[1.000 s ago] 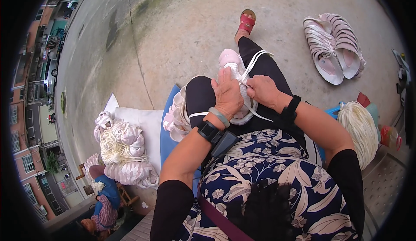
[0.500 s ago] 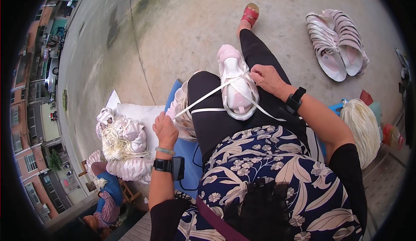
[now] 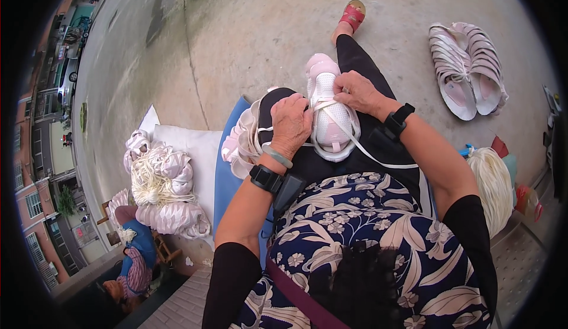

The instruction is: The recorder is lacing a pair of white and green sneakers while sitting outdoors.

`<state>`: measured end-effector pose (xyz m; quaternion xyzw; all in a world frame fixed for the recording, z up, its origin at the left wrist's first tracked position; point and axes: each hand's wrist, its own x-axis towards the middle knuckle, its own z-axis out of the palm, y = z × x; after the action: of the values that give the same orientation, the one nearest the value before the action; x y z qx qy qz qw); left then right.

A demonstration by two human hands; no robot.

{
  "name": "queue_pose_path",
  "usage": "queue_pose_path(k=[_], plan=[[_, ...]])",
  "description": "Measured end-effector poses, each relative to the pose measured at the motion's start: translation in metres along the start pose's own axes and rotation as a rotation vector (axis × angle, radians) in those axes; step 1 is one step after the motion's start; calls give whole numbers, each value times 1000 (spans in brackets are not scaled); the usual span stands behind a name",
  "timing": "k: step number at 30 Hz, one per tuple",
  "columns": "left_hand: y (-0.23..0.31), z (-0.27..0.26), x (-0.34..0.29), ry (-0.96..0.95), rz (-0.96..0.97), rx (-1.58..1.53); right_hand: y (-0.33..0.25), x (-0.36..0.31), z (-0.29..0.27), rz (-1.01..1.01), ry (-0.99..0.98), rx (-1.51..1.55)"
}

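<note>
Both hands on a pink-and-white shoe at frame centre.

Your left hand (image 3: 291, 122) rests on the near side of the pink-and-white shoe (image 3: 329, 111), which lies on your lap at frame centre; its grip is closed down over the white lace (image 3: 361, 147). Your right hand (image 3: 357, 91) pinches the lace at the shoe's upper with a narrow grip. A loose lace loop trails toward centre right. A pile of shoe uppers (image 3: 241, 146) sits just beside your left knee. Finished shoes (image 3: 467, 69) lie upper right on the concrete floor (image 3: 248, 27); a bundle of laces (image 3: 160, 178) lies at left.
</note>
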<state>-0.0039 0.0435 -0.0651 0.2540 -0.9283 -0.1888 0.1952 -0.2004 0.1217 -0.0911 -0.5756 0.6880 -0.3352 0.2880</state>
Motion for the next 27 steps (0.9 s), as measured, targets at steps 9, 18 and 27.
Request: queue_pose_path(k=[9,18,27], plan=[[9,17,9,-72,-66,-9,-5,5,1,-219,-33,-250],[13,13,15,-147,-56,8,12,-3,-71,273,-60,993],[23,-27,-6,-302,24,-89,35,-35,-81,310,168,1313]])
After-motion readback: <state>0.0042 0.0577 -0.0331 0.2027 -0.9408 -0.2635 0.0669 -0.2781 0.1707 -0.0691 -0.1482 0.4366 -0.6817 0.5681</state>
